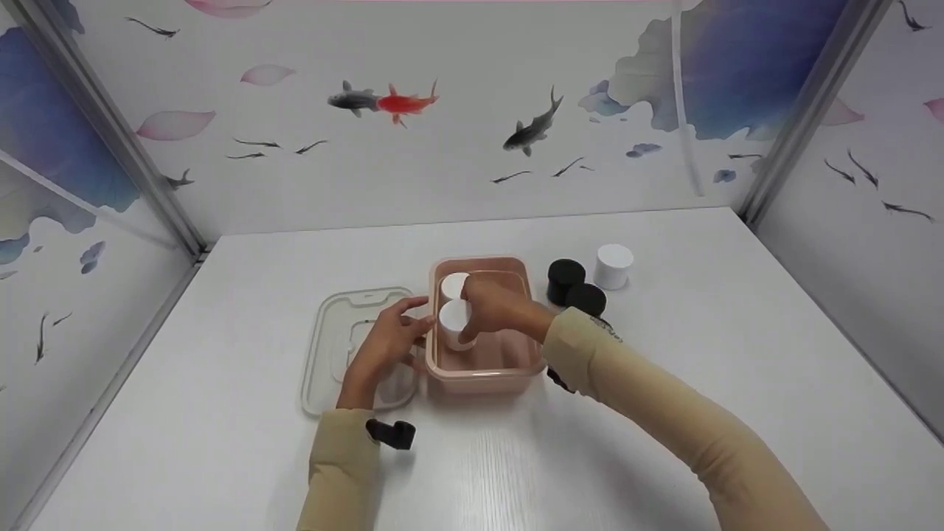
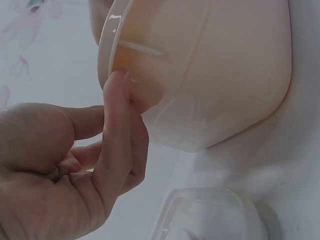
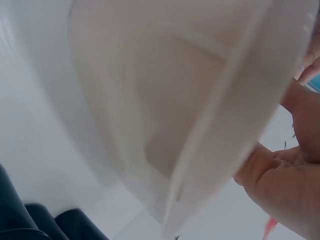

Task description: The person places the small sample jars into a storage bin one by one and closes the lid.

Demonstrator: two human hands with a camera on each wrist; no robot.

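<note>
The right hand [image 1: 495,308] reaches down into the pink bin [image 1: 516,366], its fingers curled round a white cup [image 1: 455,324] held upright at the bin's left side, just in front of a second white cup [image 1: 453,284] that already stands at the back-left corner — the two sit close enough that they look to be touching, though I cannot tell for sure. The left hand [image 1: 387,345] steadies the bin from outside: in the left wrist view its fingertips [image 2: 119,85] press against the rim [image 2: 107,45] with the fingers fairly straight, holding nothing, probably so the light bin will not slide while the cup is handled. Left of the bin, partly under that hand, lies the clear lid [image 1: 324,354], flat on the table [image 1: 700,369] and out of the way. To the right, well clear of the bin, stand two black cups [image 1: 575,289] side by side and one more white cup [image 1: 613,265] just behind them. The right forearm crosses the bin's front right corner, so that part of the inside is hidden; the right half of the bin seems to hold nothing — only its floor shows.
</note>
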